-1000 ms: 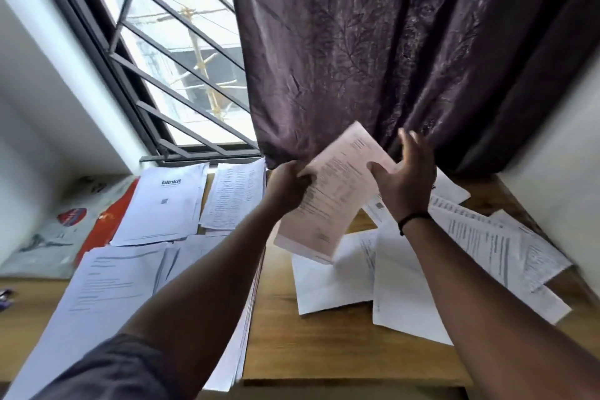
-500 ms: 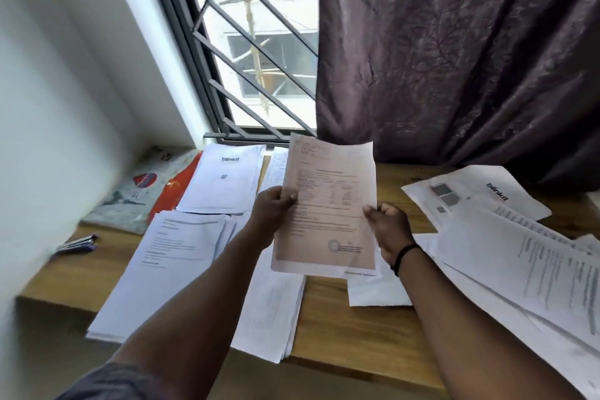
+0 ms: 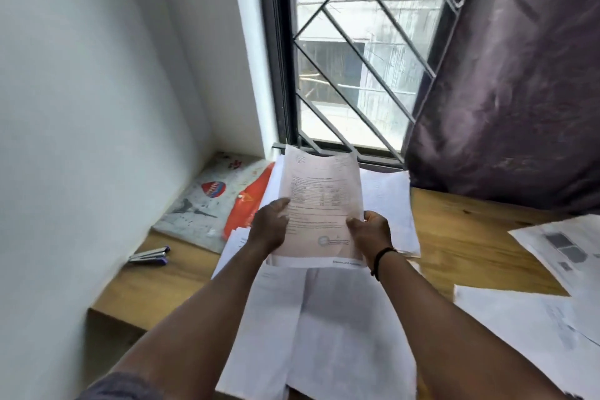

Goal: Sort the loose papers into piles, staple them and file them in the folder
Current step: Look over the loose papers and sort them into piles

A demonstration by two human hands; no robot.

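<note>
I hold a thin set of printed sheets [image 3: 319, 201] upright in the air above the wooden desk [image 3: 461, 237]. My left hand [image 3: 271, 226] grips its left edge and my right hand [image 3: 371, 232] grips its right edge. Under my forearms lie white paper piles [image 3: 328, 328], and more stacked sheets [image 3: 388, 205] lie behind the held set. Loose printed papers [image 3: 558, 247] are spread at the right. A stapler [image 3: 150, 256] with purple trim lies at the left by the wall. An orange folder [image 3: 248, 205] rests on a printed grey folder [image 3: 201, 205] in the corner.
A white wall [image 3: 81, 140] closes the left side. A barred window [image 3: 350, 59] stands behind the desk, with a dark purple curtain [image 3: 506, 91] hanging to its right. The desk's front edge [image 3: 117, 312] shows at the lower left.
My view has swung left, bringing the stapler and the wall into view. Both hands carried the held sheets leftward over the left piles, from tilted to upright.
</note>
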